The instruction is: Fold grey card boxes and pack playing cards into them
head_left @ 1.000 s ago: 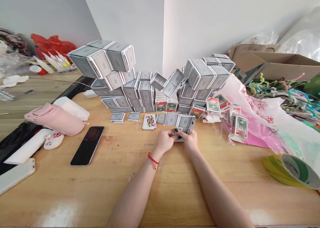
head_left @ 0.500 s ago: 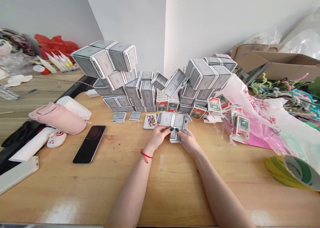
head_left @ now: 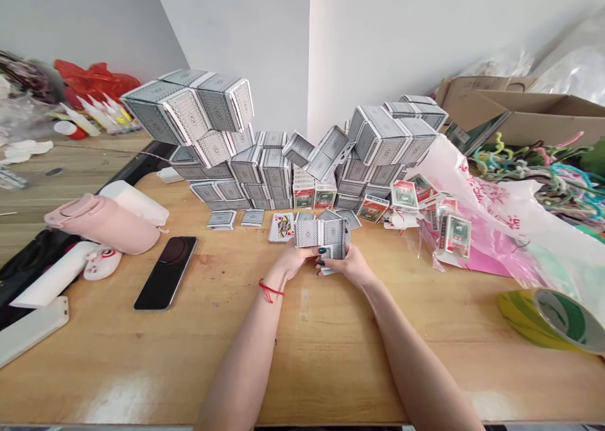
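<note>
Between my two hands are folded grey-backed playing cards [head_left: 333, 232], held above the table. My left hand [head_left: 293, 259] grips their left side, its thumb lying across the lower part. From the right, my right hand [head_left: 352, 264] pinches the same cards, thumb near the left thumb. How the cards are joined is hidden by the fingers. A face-up card pile [head_left: 282, 227] with a queen on top lies just beyond my left hand. Several folded cards [head_left: 347, 218] rest behind the held ones. Farther back stand stacked boxes made of cards [head_left: 276, 172] and a tilted, open card piece [head_left: 326, 154].
Card packs [head_left: 375, 208] and plastic bags [head_left: 491, 191] lie to the right, with a tape roll [head_left: 524, 317] nearer the edge. On the left are a phone [head_left: 165, 273], a pink bottle [head_left: 104, 226] and a white power bank [head_left: 35, 330]. A cardboard box [head_left: 534, 113] stands back right.
The held cards have turned and risen slightly, their grey backs now facing me more squarely. My right thumb has slid a little down and left. The view has shifted slightly.
</note>
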Motion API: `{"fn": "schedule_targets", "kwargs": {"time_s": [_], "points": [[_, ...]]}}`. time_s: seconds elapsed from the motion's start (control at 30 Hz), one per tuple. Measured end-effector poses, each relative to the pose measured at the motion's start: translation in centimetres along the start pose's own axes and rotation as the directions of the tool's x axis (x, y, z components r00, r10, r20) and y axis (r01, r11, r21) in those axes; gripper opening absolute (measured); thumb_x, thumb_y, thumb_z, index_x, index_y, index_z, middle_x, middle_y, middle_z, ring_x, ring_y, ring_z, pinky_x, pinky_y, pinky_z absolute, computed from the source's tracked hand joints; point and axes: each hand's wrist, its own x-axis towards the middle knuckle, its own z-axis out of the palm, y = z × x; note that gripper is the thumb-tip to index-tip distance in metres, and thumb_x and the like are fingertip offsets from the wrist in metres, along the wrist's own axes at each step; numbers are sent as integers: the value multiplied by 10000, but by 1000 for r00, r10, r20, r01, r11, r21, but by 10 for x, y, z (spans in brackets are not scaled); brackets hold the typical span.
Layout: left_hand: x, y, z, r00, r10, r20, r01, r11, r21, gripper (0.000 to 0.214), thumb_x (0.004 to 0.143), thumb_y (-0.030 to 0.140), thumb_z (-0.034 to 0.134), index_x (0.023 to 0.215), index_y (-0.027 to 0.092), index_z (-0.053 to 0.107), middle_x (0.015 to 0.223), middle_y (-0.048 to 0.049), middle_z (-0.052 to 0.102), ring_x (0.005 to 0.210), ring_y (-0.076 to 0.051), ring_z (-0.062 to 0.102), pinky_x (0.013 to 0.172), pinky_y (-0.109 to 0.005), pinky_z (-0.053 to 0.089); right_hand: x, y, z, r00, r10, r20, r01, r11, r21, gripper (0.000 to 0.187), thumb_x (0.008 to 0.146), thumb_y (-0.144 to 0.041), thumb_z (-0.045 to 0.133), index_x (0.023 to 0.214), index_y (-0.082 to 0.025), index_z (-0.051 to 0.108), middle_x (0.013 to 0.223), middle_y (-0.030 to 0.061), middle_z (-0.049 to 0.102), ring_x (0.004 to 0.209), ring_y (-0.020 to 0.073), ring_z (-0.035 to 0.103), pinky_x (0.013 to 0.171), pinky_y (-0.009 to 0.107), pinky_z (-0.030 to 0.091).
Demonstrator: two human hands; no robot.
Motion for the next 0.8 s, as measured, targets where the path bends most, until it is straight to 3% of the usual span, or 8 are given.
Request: {"fn": "schedule_targets", "kwargs": {"time_s": [0.13,0.47,0.67,0.8], "points": [[1,1,3,999,-17,-46,15,998,-59,327,511,258,742,756,107,587,662,-26,594,542,-114,506,501,-252,399,1,1,2,999,-28,-22,27,999,-32,346,497,-235,762,782,-148,586,703,26,663,617,196,650,565,349,568],[1,-9,16,956,-23,-294,9,999,-50,276,509,273,723,677,122,564,572,7,554,442,-80,440,415,-227,339,3,4,6,996,-59,-69,56,998,-42,348,521,-239,750,791,-175,539,690,11,648,600,182,633,597,363,561],[2,-14,20,936,-13,-353,4,1000,-28,279,519,296,710,670,131,543,548,26,523,395,-56,406,362,-195,315,2,2,10,993,-66,-98,61,997,-55,439,487,-244,758,841,-201,503,725,2,644,613,191,629,593,355,557],[2,-14,17,945,-33,-325,36,999,3,282,555,350,695,610,128,530,456,52,431,377,-53,380,355,-187,307,4,4,8,985,-134,-108,125,988,-92,414,516,-214,731,863,-211,503,781,1,642,658,179,627,638,342,547]]}}
